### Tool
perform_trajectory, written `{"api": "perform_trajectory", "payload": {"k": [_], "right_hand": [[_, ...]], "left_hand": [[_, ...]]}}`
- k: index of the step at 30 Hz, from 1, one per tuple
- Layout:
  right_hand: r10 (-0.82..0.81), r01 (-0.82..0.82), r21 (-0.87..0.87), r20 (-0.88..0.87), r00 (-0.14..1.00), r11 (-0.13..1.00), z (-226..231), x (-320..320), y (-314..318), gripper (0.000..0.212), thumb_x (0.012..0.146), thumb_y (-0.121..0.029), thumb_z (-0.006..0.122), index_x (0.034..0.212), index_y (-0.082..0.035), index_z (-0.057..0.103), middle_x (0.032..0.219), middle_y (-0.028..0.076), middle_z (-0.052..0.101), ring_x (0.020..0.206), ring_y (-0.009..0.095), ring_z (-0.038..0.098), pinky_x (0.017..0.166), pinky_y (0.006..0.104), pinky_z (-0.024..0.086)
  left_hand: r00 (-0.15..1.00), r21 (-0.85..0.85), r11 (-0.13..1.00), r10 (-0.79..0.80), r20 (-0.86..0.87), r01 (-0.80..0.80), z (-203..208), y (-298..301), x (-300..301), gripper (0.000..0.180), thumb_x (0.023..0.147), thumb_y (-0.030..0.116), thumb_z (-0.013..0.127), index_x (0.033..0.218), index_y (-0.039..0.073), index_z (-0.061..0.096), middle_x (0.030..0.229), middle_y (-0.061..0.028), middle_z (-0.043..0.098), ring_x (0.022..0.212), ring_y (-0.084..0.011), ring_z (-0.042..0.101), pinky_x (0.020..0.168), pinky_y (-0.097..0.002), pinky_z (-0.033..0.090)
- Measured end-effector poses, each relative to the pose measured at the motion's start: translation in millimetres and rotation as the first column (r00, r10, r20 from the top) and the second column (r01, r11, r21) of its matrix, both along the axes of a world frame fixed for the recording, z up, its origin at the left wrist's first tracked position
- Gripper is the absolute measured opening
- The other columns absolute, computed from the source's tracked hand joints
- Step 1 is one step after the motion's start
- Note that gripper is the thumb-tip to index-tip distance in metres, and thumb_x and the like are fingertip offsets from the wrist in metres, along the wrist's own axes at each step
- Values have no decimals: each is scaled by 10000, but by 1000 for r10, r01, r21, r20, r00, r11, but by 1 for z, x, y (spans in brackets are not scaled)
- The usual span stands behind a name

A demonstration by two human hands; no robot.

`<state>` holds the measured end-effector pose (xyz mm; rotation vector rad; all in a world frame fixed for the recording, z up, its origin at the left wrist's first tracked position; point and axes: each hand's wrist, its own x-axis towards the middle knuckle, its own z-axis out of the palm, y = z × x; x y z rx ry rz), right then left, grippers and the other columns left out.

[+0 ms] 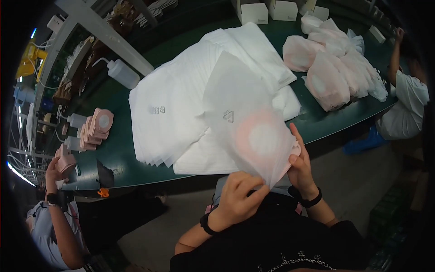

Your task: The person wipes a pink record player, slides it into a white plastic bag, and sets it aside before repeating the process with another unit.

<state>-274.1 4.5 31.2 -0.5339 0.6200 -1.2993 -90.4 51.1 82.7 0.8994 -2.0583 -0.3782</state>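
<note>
A thin, translucent white bag [229, 93] with a dark printed mark slants upward from between the left hand [241, 196] and right hand [301, 167], its pointed end uppermost. A pink item [262, 139] with a round white centre shows through its lower part, a pink edge reaching the right hand.

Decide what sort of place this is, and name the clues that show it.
Probably a factory packing area: a long dark-green worktable, a broad stack of flat white plastic bags, and a heap of pale pink pieces in translucent bags.
</note>
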Motion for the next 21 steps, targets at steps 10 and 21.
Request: {"api": "perform_trajectory", "payload": {"k": [10,21], "right_hand": [[509,-611,-72,-481,713,788,35,35,-30,949,798,-96,673,1470,-97,3,1059,115,590,988,184,549,864,317,442],[-374,-419,-903,-424,825,100,105,54,-22,198,730,-107,712,910,-40,664,965,124,609,948,261,560,779,369,456]], "left_hand": [[754,404,913,307,-581,-60,25,-15,26,115,932,110,499,947,28,420,850,-57,468,555,-84,455,445,-208,397],[759,249,969,169,-629,-10,114,8,59,126,892,89,558,864,30,451,820,-109,522,648,-148,498,613,-267,426]]}}
